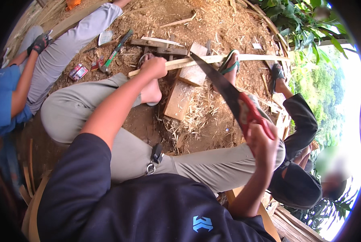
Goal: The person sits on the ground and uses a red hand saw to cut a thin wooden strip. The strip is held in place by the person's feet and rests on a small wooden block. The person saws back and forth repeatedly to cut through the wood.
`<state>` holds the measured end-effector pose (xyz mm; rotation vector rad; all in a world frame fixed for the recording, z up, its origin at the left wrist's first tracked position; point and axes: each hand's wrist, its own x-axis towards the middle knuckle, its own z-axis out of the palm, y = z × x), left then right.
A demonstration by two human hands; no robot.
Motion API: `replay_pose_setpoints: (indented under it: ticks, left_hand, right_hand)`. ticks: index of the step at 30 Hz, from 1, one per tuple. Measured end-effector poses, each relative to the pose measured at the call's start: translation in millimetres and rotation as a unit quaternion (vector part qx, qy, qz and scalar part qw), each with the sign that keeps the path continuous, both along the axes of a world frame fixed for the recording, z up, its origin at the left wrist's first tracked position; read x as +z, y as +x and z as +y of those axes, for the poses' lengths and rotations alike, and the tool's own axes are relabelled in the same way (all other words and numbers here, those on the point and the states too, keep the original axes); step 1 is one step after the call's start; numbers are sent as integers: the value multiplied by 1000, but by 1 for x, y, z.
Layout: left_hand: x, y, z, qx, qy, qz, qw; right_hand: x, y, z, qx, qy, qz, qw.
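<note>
My left hand [154,67] is closed around a long, pale wooden strip [265,57] near its left end. The strip runs to the right across a wooden block [192,75], which rests on a thicker piece of timber [177,101]. In my right hand [263,139] is the red handle of a hand saw [222,84]. The dark saw blade points up and left, its tip overlapping the strip in view just above the block. Whether the teeth touch the wood I cannot tell.
A hammer [118,50] and red packets [78,72] lie on the shavings-covered ground [204,129] at the left. My sandalled foot [230,66] is by the strip. A person wearing a dark glove [39,43] sits at left; another person [299,121] sits at right.
</note>
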<state>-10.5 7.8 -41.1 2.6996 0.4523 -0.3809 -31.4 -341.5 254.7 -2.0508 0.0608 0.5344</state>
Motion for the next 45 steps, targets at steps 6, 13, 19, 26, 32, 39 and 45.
replay_pose_setpoints:
  ticks: [6, 13, 19, 26, 32, 39, 45]
  left_hand:
    - [3, 7, -1, 20, -38, 23, 999]
    - [3, 7, -4, 0, -21, 18, 1000]
    - [-1, 3, -1, -12, -38, -2, 999]
    - [11, 0, -6, 6, -27, 7, 1000]
    - [12, 5, -9, 2, -50, 18, 999]
    - [-3, 5, -7, 28, 5, -31, 999]
    - [1, -2, -8, -50, 19, -64, 997]
  right_hand:
    - [-16, -6, 23, 9, -13, -38, 999]
    - [14, -40, -50, -66, 36, -44, 996]
    - [13, -60, -69, -80, 45, -114, 989]
    - [-74, -54, -22, 85, -20, -333, 939]
    - [-199, -15, 16, 327, -135, -380, 855]
    - [-255, -11, 73, 388, -256, -437, 770]
    - [-268, -9, 86, 354, -281, -461, 763]
